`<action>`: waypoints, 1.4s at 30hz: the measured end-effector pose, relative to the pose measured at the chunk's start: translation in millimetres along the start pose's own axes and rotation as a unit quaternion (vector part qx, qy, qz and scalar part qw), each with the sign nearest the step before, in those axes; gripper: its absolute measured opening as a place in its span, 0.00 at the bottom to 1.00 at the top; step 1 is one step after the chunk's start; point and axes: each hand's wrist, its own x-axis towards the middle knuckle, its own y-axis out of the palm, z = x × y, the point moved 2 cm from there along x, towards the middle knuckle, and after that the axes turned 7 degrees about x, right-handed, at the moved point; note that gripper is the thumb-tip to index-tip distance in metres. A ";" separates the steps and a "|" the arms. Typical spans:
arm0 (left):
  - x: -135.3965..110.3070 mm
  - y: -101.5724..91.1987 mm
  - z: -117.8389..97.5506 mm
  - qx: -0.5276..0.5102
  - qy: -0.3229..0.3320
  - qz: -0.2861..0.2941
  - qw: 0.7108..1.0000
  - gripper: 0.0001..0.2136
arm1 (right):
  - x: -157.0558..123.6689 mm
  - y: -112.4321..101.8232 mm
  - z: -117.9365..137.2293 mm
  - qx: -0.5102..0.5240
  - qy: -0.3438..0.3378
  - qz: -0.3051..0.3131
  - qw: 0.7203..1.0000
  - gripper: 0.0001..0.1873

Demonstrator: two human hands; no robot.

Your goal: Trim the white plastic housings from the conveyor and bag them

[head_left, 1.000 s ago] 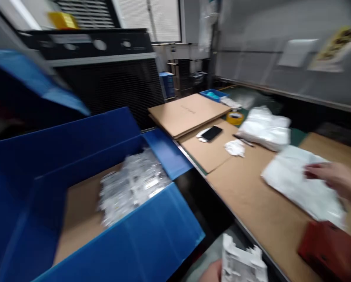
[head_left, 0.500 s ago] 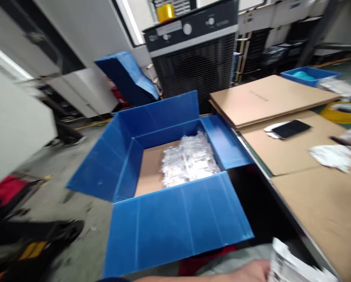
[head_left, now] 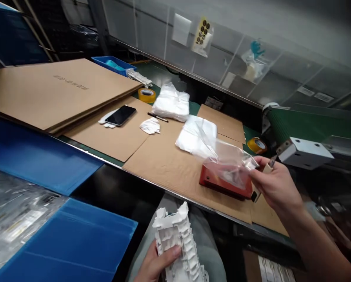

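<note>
My left hand (head_left: 160, 260) is closed around a long white moulded plastic part (head_left: 178, 243) with ribbed sides, above my lap at the bottom of the view. My right hand (head_left: 273, 182) pinches the edge of a clear plastic bag (head_left: 230, 156). The bag hangs over a red block (head_left: 226, 180) on the cardboard-covered bench. A narrow beige strip (head_left: 262, 183) with a dark end shows at the right fingers; I cannot tell whether they hold it. Left of the bag lies a stack of white plastic bags (head_left: 197, 135).
A blue box flap (head_left: 75, 239) and wrapped parts (head_left: 22, 227) are at the lower left. On the bench are cardboard sheets (head_left: 60, 90), a phone (head_left: 120, 115), a glove (head_left: 150, 126) and tape rolls (head_left: 147, 95). A green conveyor belt (head_left: 304, 125) stands right.
My view has swung right from the open blue box to the bench. The white part now shows clearly in my left hand, and my right hand has come into view pinching a clear bag.
</note>
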 end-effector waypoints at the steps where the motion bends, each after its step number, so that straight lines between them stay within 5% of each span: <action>1: 0.1 5.4 2.1 0.012 0.003 0.008 1.000 0.26 | -19.1 -6.7 -6.8 0.015 0.019 -0.016 1.000 0.17; 5: 2.1 26.4 12.6 0.064 0.005 0.087 0.994 0.24 | -88.5 -24.3 -36.2 0.002 0.092 0.014 0.996 0.14; 11: -2.4 50.4 41.1 0.092 -0.024 0.182 0.979 0.28 | -158.5 -9.6 -68.1 -0.040 0.178 0.138 0.974 0.14; 13: -1.5 48.3 52.6 0.115 -0.047 0.163 0.979 0.24 | -173.2 -7.4 -78.2 -0.034 0.211 0.135 0.968 0.15; 17: 8.1 29.3 65.2 0.104 -0.091 0.035 0.990 0.22 | -191.9 -18.5 -101.6 0.025 0.280 0.055 0.958 0.15; 23: 32.4 8.8 53.9 0.104 -0.153 -0.023 0.982 0.18 | -197.2 -33.6 -133.5 0.245 0.410 0.083 0.875 0.16; 28: 45.9 3.1 33.3 0.126 -0.138 -0.025 0.982 0.16 | -181.8 -55.4 -140.4 0.241 0.420 0.108 0.868 0.16; 32: 48.2 5.0 22.1 0.163 -0.117 -0.002 0.980 0.18 | -158.6 -68.3 -135.8 0.170 0.384 0.103 0.902 0.15; 36: 43.6 6.9 19.9 0.201 -0.110 0.010 0.973 0.19 | -138.9 -58.4 -137.2 0.019 0.259 0.050 0.964 0.14; 40: 31.6 5.6 7.3 0.272 -0.064 0.069 0.958 0.22 | -139.1 -34.3 -144.5 -0.015 0.228 0.030 0.973 0.14; 42: 24.0 6.1 -7.0 0.379 0.001 0.121 0.917 0.21 | -142.2 -25.6 -146.2 -0.021 0.220 0.022 0.975 0.16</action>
